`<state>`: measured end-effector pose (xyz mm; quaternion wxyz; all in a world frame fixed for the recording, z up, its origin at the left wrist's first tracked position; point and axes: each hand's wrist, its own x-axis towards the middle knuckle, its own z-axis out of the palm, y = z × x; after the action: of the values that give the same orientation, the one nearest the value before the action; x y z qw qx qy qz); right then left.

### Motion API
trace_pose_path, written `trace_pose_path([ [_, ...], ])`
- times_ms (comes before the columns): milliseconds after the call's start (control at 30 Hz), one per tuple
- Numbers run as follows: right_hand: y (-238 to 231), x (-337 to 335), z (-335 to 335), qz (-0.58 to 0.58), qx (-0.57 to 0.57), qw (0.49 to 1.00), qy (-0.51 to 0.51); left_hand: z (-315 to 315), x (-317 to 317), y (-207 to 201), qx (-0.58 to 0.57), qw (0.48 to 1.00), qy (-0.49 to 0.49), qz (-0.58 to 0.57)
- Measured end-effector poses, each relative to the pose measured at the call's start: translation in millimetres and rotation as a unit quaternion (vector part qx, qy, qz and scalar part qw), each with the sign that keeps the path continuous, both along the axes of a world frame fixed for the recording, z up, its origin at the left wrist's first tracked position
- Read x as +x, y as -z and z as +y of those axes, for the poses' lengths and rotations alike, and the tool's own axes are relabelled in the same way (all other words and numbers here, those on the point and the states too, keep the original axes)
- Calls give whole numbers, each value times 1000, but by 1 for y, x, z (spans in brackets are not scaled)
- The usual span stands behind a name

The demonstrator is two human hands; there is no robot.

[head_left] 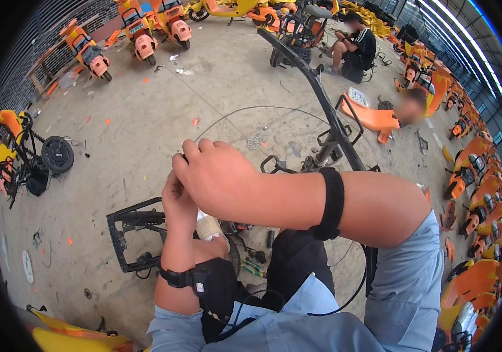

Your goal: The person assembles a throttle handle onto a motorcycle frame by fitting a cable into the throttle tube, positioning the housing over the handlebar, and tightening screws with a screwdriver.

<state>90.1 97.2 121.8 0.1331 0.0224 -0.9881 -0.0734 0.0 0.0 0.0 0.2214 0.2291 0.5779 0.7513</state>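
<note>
My right hand reaches across in front of me, its back turned up and its fingers bent down against my left hand. Both hands are closed together, and a small dark bit shows between the fingers. What they hold is mostly hidden. From behind my right hand a thin dark cable curves away over the floor toward a black vehicle frame. I cannot tell if the cable is in my fingers. Below and left of the hands is a black metal rack. Pliers with green handles lie near my legs.
Orange scooters stand at the back, and more line the right side. A partly stripped scooter stands at left. One person crouches at back right; an orange panel lies nearer. Scraps dot the concrete floor.
</note>
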Motion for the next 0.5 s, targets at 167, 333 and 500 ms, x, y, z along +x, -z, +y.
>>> trace_pose_path([
  [167,3,-3,1,19,15,1000,-2,7,0,1,-10,989,-52,137],
  [333,2,-1,3,5,13,1000,-3,8,1,6,9,996,-43,73],
  [500,0,-2,4,-7,-21,1000,-10,8,1,5,38,998,-39,36],
])
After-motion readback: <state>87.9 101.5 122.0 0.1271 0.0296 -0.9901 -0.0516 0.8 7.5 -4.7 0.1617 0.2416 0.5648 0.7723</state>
